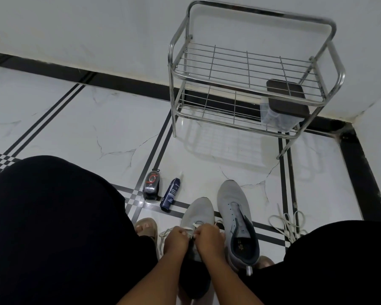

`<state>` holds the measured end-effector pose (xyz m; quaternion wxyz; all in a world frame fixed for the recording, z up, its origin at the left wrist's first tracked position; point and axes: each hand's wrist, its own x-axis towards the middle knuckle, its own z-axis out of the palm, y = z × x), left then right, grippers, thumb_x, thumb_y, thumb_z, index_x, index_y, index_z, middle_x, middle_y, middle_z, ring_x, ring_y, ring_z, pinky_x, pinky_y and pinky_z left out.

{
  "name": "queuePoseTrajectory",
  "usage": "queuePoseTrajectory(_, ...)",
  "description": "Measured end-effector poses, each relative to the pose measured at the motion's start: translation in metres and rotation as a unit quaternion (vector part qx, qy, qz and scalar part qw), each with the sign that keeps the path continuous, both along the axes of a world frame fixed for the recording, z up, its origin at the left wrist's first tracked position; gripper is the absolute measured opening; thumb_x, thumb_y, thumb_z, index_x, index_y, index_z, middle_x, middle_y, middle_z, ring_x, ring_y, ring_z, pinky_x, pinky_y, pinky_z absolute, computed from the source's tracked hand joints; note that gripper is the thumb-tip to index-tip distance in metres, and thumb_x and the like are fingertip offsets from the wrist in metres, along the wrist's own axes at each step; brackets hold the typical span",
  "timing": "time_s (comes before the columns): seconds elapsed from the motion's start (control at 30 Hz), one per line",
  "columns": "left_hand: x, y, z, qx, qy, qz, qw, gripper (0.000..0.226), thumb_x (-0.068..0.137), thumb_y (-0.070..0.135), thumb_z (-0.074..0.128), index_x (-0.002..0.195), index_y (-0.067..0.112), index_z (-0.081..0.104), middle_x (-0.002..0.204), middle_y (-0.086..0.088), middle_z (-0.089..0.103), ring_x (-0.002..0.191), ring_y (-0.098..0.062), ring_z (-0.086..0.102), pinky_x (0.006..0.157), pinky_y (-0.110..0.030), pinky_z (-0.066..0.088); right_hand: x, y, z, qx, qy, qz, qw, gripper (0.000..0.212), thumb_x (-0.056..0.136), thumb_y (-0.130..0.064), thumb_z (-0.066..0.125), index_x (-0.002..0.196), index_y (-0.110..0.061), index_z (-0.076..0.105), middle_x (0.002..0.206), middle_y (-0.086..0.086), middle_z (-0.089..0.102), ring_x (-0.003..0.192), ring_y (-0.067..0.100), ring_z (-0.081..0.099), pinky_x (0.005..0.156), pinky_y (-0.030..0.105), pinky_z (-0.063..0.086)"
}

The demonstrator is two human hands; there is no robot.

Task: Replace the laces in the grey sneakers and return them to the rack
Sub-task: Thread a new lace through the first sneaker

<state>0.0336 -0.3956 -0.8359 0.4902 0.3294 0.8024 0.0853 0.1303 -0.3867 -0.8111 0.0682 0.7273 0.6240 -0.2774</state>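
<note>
Bottom centre: our left hand (176,239) and right hand (208,235) meet over the left grey sneaker (198,211), fingers curled, pinching its white lace (190,226). Right grey sneaker (237,219) just beside, unlaced. Loose lace (287,224) at right. Upper right: steel rack (251,80), lidded box (283,106) on lower shelf.

Left hand (176,238) and right hand (209,235) side by side, fingers curled, pinching.

Bare forearms and hands — left hand (176,238), right hand (209,235) — no sleeves or rings visible; loose black trousers (53,227) over both knees — tan open-toed sandal (146,226).
</note>
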Motion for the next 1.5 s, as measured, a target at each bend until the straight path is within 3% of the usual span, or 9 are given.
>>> queuePoseTrajectory(0.17, 0.000, 0.000, -0.001, -0.010, -0.019, 0.011, 1.000, 0.014, 0.087, 0.016, 0.053, 0.076, 0.024, 0.056, 0.107, -0.004, 0.066, 0.100, -0.023, 0.060, 0.077, -0.024, 0.042, 0.015, -0.001, 0.005, 0.008, -0.042, -0.030, 0.999, 0.030, 0.093, -0.031, 0.052, 0.121, -0.020, 0.057, 0.124, 0.005, 0.055, 0.114, 0.024, 0.054, 0.092, 0.036, 0.045)
queuePoseTrajectory(0.37, 0.003, 0.011, -0.002, 0.056, -0.021, 0.165, 0.985, 0.012, 0.095, 0.013, 0.040, 0.095, 0.015, 0.052, 0.105, -0.012, 0.060, 0.092, -0.025, 0.054, 0.072, -0.029, 0.040, 0.029, -0.014, 0.000, -0.145, -0.040, -0.059, 0.987, 0.033, 0.095, -0.018, 0.046, 0.125, -0.013, 0.057, 0.130, 0.008, 0.058, 0.120, 0.025, 0.056, 0.095, 0.034, 0.048)
queuePoseTrajectory(0.57, -0.055, 0.100, 0.111, 0.293, -0.129, 0.534, 0.782, 0.023, 0.098, 0.012, 0.029, 0.110, 0.002, 0.046, 0.103, -0.018, 0.061, 0.071, -0.020, 0.054, 0.060, -0.029, 0.044, 0.031, -0.008, 0.003, -0.177, 0.008, -0.212, 0.961, 0.047, 0.088, -0.031, 0.059, 0.128, -0.009, 0.048, 0.125, 0.011, 0.059, 0.111, 0.030, 0.060, 0.090, 0.042, 0.053)
queuePoseTrajectory(0.7, -0.048, 0.101, 0.123, 0.332, 0.033, 0.244, 0.911, 0.026, 0.096, 0.036, 0.038, 0.096, 0.014, 0.051, 0.082, -0.001, 0.058, 0.075, -0.021, 0.054, 0.068, -0.033, 0.042, 0.029, -0.007, 0.003, -0.204, -0.014, -0.164, 0.965, 0.033, 0.085, -0.024, 0.058, 0.115, -0.012, 0.065, 0.117, 0.008, 0.065, 0.104, 0.026, 0.065, 0.087, 0.038, 0.056)
queuePoseTrajectory(0.87, -0.017, 0.037, 0.009, 0.035, 0.104, -0.172, 0.979, 0.030, 0.091, 0.025, 0.042, 0.105, 0.013, 0.065, 0.111, -0.011, 0.066, 0.103, -0.029, 0.061, 0.089, -0.037, 0.050, 0.025, -0.008, 0.008, -0.191, 0.009, -0.118, 0.974, 0.037, 0.090, -0.029, 0.052, 0.123, -0.014, 0.059, 0.128, 0.007, 0.059, 0.116, 0.025, 0.058, 0.091, 0.031, 0.050)
queuePoseTrajectory(1.07, -0.008, 0.024, 0.005, -0.009, 0.074, -0.104, 0.992, 0.029, 0.090, 0.027, 0.049, 0.107, 0.014, 0.069, 0.113, -0.009, 0.066, 0.104, -0.027, 0.061, 0.087, -0.034, 0.050, 0.028, -0.007, 0.005, -0.146, 0.021, -0.093, 0.985, 0.036, 0.091, -0.025, 0.046, 0.125, -0.016, 0.057, 0.129, 0.008, 0.058, 0.118, 0.026, 0.056, 0.093, 0.032, 0.048)
queuePoseTrajectory(1.27, -0.039, 0.050, 0.011, 0.087, -0.127, 0.389, 0.908, 0.037, 0.099, 0.012, 0.038, 0.127, -0.010, 0.049, 0.122, -0.032, 0.056, 0.097, -0.039, 0.064, 0.068, -0.028, 0.052, 0.031, -0.004, 0.003, -0.150, 0.016, -0.117, 0.982, 0.035, 0.094, -0.027, 0.046, 0.125, -0.013, 0.054, 0.130, 0.009, 0.056, 0.119, 0.026, 0.056, 0.092, 0.033, 0.048)
queuePoseTrajectory(1.4, -0.020, 0.034, 0.010, 0.061, 0.031, 0.085, 0.994, 0.028, 0.092, 0.030, 0.052, 0.113, 0.013, 0.043, 0.109, -0.015, 0.064, 0.096, -0.033, 0.063, 0.084, -0.040, 0.054, 0.029, -0.003, 0.002, -0.158, 0.008, -0.115, 0.981, 0.034, 0.093, -0.022, 0.048, 0.125, -0.014, 0.054, 0.130, 0.008, 0.056, 0.118, 0.026, 0.057, 0.091, 0.034, 0.050)
queuePoseTrajectory(1.5, -0.010, 0.022, 0.004, -0.036, 0.088, -0.168, 0.981, 0.038, 0.079, 0.042, 0.050, 0.107, 0.020, 0.061, 0.113, -0.005, 0.065, 0.105, -0.028, 0.061, 0.089, -0.035, 0.048, 0.030, -0.002, 0.003, -0.155, 0.009, -0.117, 0.981, 0.034, 0.094, -0.024, 0.048, 0.125, -0.014, 0.054, 0.130, 0.008, 0.056, 0.119, 0.026, 0.056, 0.091, 0.034, 0.049)
